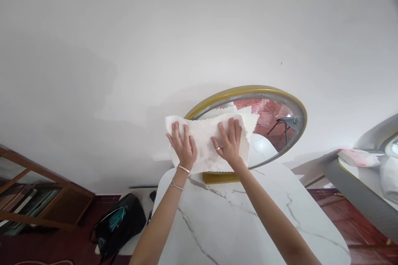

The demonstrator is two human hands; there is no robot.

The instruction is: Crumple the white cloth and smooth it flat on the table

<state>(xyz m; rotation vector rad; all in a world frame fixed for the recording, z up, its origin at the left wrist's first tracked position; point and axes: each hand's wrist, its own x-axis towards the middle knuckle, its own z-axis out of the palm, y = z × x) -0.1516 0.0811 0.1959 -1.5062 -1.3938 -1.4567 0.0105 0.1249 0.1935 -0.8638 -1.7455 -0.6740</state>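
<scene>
A round mirror [280, 112] with a gold frame stands on a gold base at the back of a white marble table [248, 223], leaning near the white wall. A white cloth [203, 130] with zigzag edges is spread over the mirror's left part. My left hand [183, 145] lies flat on the cloth's left side, fingers apart, bracelets on the wrist. My right hand [229, 140], wearing a ring, presses flat on the cloth's right side against the glass.
A black bag [120, 223] lies on the red tiled floor left of the table. A wooden shelf unit [34, 198] stands at the far left. A grey bed or sofa edge with pink fabric [357, 157] is at the right.
</scene>
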